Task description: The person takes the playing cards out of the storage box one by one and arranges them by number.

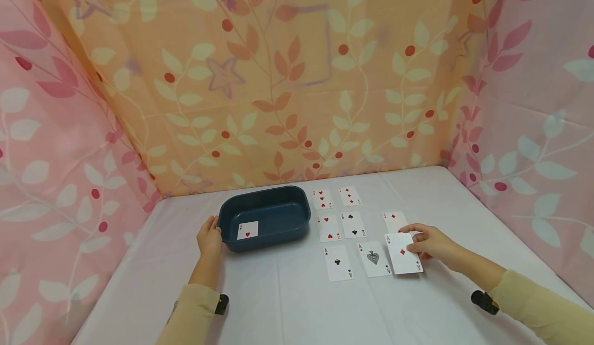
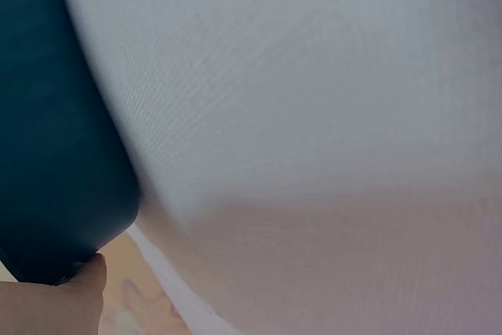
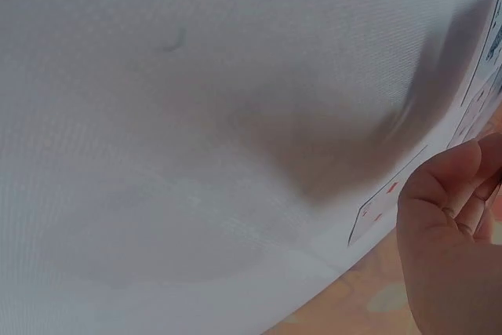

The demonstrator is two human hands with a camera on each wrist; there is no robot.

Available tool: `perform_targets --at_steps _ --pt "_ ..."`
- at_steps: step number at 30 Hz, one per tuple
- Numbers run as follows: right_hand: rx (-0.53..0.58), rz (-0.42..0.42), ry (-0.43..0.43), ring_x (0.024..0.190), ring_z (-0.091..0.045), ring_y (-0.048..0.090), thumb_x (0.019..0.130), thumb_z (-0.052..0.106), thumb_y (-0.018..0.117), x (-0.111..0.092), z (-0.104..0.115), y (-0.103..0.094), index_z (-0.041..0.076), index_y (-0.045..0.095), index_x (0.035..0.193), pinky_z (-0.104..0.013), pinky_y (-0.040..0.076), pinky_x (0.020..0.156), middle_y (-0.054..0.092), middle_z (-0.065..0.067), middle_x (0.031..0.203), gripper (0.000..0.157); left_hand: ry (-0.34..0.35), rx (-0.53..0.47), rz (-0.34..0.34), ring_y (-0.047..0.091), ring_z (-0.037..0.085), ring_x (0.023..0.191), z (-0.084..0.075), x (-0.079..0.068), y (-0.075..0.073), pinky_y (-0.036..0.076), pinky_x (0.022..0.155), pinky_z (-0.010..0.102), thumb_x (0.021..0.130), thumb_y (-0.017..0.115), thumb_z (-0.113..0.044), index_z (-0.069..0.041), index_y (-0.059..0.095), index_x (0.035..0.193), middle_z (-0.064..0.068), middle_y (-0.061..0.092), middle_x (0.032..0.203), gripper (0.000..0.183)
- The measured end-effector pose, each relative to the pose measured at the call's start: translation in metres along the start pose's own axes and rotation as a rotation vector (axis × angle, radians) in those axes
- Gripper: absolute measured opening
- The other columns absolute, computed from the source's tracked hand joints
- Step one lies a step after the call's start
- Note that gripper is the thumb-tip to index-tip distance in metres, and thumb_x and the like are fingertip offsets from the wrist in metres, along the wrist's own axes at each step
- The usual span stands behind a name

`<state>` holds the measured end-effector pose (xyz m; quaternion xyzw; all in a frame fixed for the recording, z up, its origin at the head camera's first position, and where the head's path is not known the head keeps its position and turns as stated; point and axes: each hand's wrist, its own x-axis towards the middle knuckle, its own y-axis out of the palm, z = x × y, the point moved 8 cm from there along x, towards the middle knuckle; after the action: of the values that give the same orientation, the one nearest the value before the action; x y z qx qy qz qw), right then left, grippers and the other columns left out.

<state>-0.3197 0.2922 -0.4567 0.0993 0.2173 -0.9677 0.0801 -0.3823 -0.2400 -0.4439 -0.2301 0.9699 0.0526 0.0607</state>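
At the left end of a dark blue basin (image 1: 278, 239), my left hand (image 1: 209, 239) grips the rim. The left wrist view shows the thumb against the basin's outer wall (image 2: 63, 139). An ace of hearts (image 1: 248, 230) lies inside it. On the right, my right hand (image 1: 433, 244) pinches the ace of diamonds (image 1: 401, 262) by its right side, tilted over the table. Just behind that card, the 2 of diamonds (image 1: 392, 221) lies partly covered by the hand and card. The ace of spades (image 1: 371, 265) is directly left of the held card.
Face up on the white tablecloth (image 1: 278, 304) lie the ace of clubs (image 1: 337, 263), 2 of hearts (image 1: 329, 227), 2 of clubs (image 1: 353, 225), 3 of hearts (image 1: 322, 199) and 3 of diamonds (image 1: 349, 196). Patterned cloth walls (image 1: 278, 102) enclose the table's back and sides.
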Motion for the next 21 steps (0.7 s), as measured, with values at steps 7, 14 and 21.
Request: perform_targets --at_steps 7,14,21 --pt "-0.025 0.008 0.017 0.069 -0.020 0.050 0.087 0.003 0.067 0.003 -0.009 -0.005 -0.007 0.046 0.132 -0.027 0.043 0.057 0.051 -0.004 0.077 0.051 0.009 -0.009 0.005 0.023 0.025 0.144 0.000 0.001 -0.001 0.019 0.116 0.035 0.100 0.028 0.007 0.003 0.020 0.152 0.016 0.027 0.156 0.053" --pt "-0.100 -0.006 0.024 0.062 -0.019 0.047 0.084 0.000 0.068 0.008 -0.019 -0.012 -0.008 0.049 0.128 -0.025 0.041 0.053 0.048 -0.004 0.073 0.049 0.003 -0.001 0.005 0.022 0.025 0.144 0.001 0.002 -0.002 0.018 0.116 0.036 0.101 0.028 0.006 0.003 0.020 0.152 0.015 0.027 0.156 0.052" --pt "-0.189 -0.007 -0.016 0.059 -0.018 0.047 0.082 -0.004 0.067 0.011 -0.017 -0.011 -0.011 0.053 0.121 -0.024 0.039 0.049 0.046 -0.006 0.073 0.043 0.006 -0.008 0.006 0.022 0.026 0.144 0.001 0.002 -0.001 0.018 0.116 0.036 0.101 0.029 0.006 0.003 0.020 0.152 0.017 0.026 0.156 0.052"
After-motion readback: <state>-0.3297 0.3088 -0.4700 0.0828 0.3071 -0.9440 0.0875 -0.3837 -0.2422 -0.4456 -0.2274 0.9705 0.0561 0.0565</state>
